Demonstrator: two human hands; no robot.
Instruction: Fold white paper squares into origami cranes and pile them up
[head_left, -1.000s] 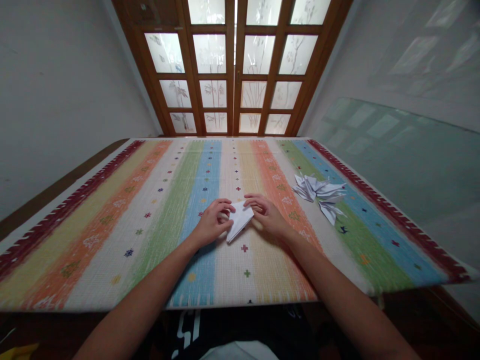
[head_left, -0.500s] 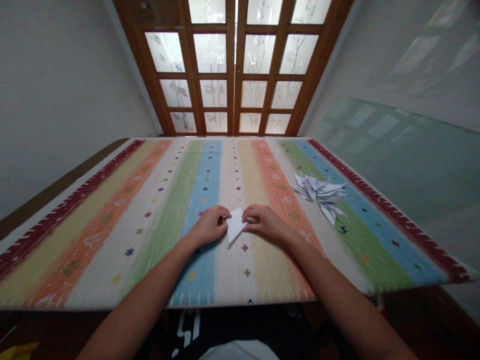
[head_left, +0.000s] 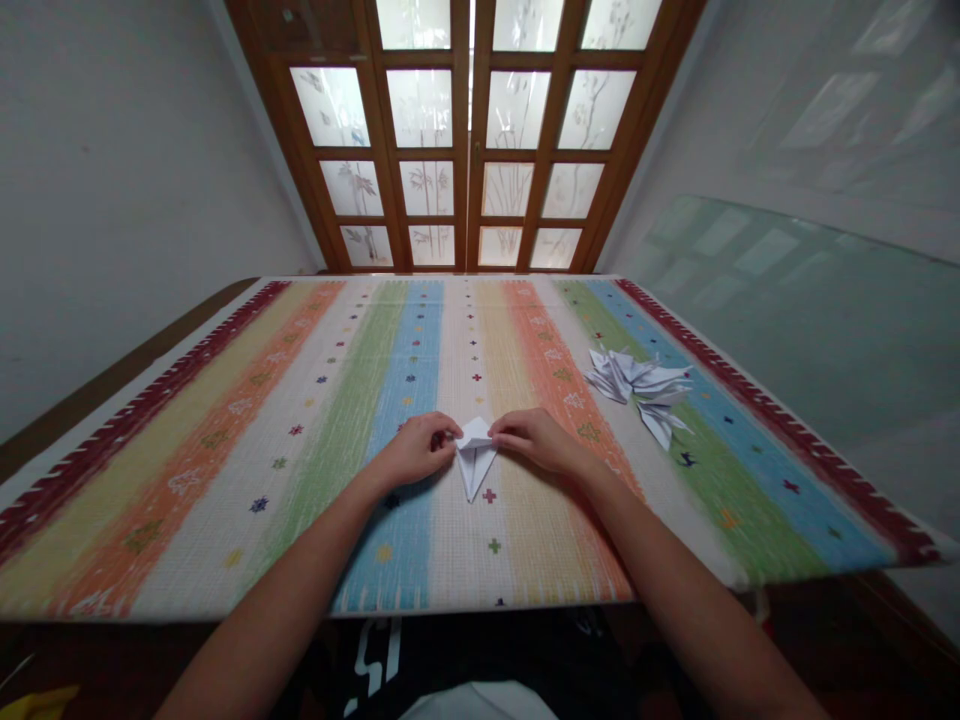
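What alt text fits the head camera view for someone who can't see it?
A person's left hand and right hand hold a folded white paper, its point toward the person, on a striped tablecloth. Folded paper pieces lie to the right, and glass doors stand beyond.

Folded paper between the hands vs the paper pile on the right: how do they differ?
The folded paper is one narrow pointed piece; the paper pile is several spiky pieces overlapping. The folded paper is also clearly smaller than the paper pile. The left hand and right hand touch the folded paper, while neither touches the paper pile. Both are white paper, creased into points, above the striped cloth.
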